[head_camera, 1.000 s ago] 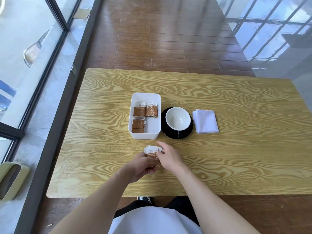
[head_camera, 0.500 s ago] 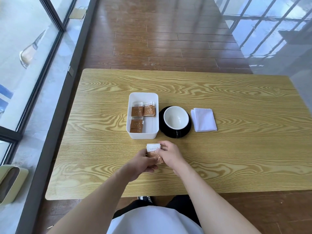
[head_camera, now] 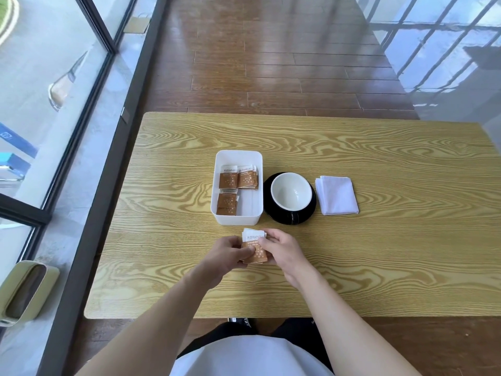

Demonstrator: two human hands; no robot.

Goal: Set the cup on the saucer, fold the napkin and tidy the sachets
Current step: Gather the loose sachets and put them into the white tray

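Note:
A white cup (head_camera: pixel 291 194) stands on a black saucer (head_camera: pixel 284 219) in the middle of the wooden table (head_camera: pixel 379 267). Right of it lies a folded white napkin (head_camera: pixel 337 195). Left of the saucer a white tray (head_camera: pixel 237 218) holds several brown-and-white sachets (head_camera: pixel 238 179). Just in front of the tray, my left hand (head_camera: pixel 225 256) and my right hand (head_camera: pixel 282 253) together pinch a small stack of sachets (head_camera: pixel 254 246) above the table, its printed face up.
Glass panes with dark frames run along the left of the table. A pale green bin (head_camera: pixel 24 291) sits on the floor at the lower left. Beyond the table's far edge is brown plank floor (head_camera: pixel 271 63).
Both hands stay on the stack of sachets in front of the tray and have squared it up slightly. Cup, saucer, napkin and tray have not moved; only the camera shifted.

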